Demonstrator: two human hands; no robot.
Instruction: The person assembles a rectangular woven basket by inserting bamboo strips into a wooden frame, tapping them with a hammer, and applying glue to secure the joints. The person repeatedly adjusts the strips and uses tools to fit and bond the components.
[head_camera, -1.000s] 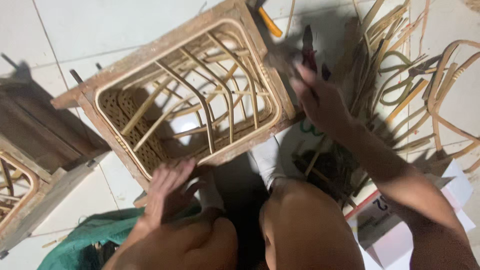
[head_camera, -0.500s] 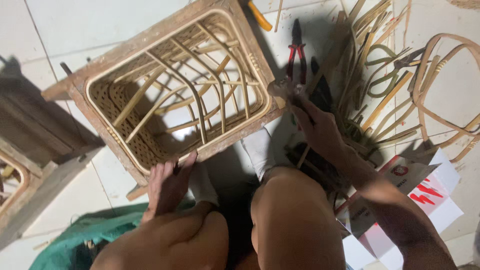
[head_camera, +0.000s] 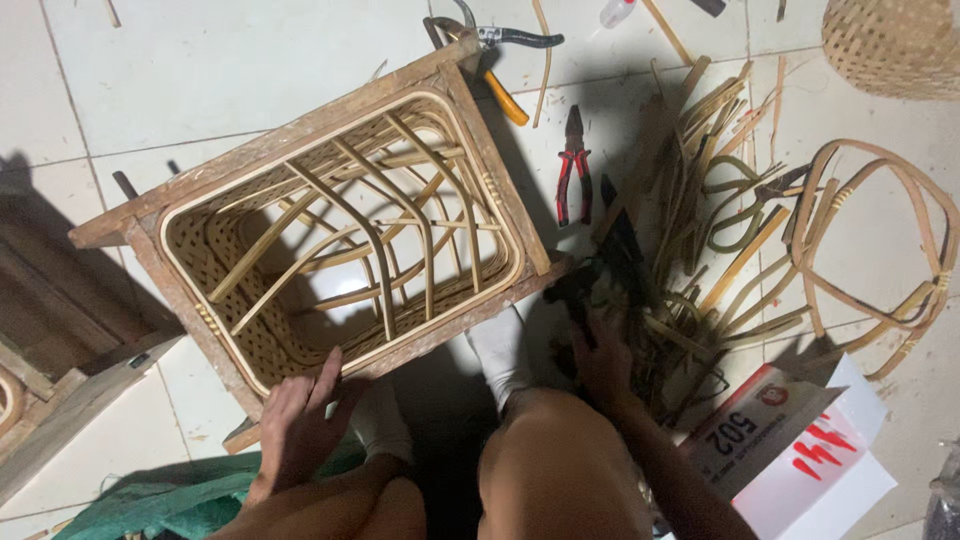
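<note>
Left hand (head_camera: 300, 425) lies flat, fingers spread wide, on the near rim of the wooden frame with the rattan basket (head_camera: 340, 225) inside; it holds nothing. The frame spreads up and away from that hand. Right hand (head_camera: 600, 365) reaches into the pile of rattan strips (head_camera: 690, 250), around a dark tool (head_camera: 580, 290); grip hard to make out in shadow. Red-handled pliers (head_camera: 572, 165) lie beyond it on the tile, apart. White box (head_camera: 800, 450) just right of that forearm.
</note>
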